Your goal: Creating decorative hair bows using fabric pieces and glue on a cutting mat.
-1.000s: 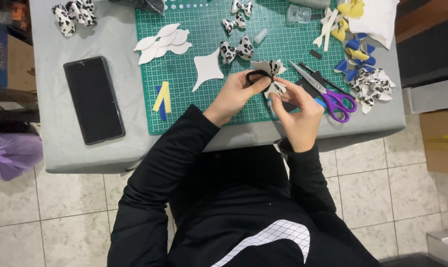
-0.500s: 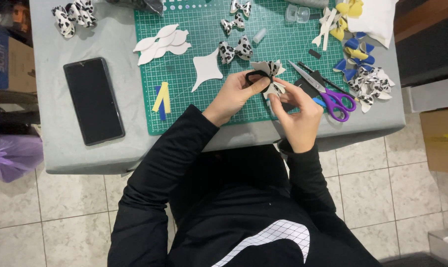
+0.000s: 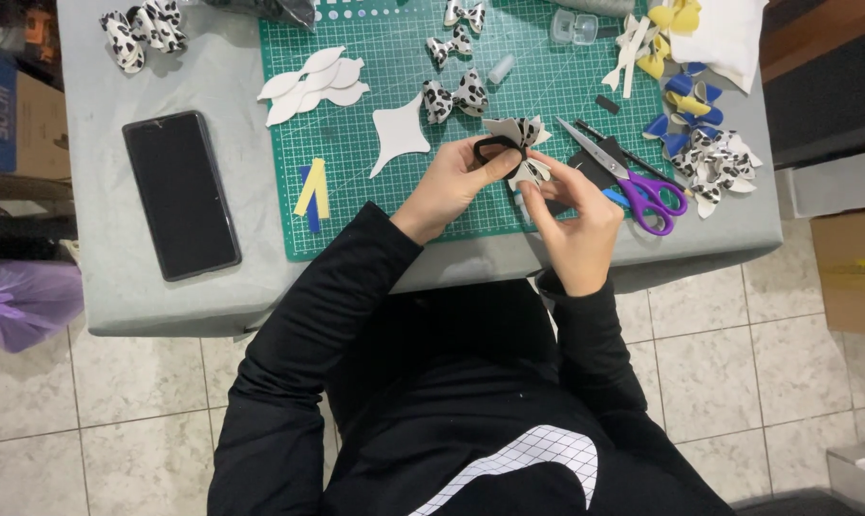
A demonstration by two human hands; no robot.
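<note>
1. Hands are staying almost where they were a second ago in the head view; the left hand [image 3: 448, 183] and right hand [image 3: 576, 222] are still pinching the same bow, and nothing on the counter [image 3: 165, 296] is shifting.
2. The left hand is closing its thumb and fingers on a black loop [image 3: 492, 146] at the middle of the spotted white bow [image 3: 523, 148].
3. The right hand is curling shut on the bow's lower wing, its fingertips touching the fabric.
4. The bow is hovering between both hands, just above the green cutting mat [image 3: 404, 201].
5. Purple-handled scissors [image 3: 633, 182] are lying just right of the right hand; a black phone [image 3: 180, 195] is lying well to the left.
</note>
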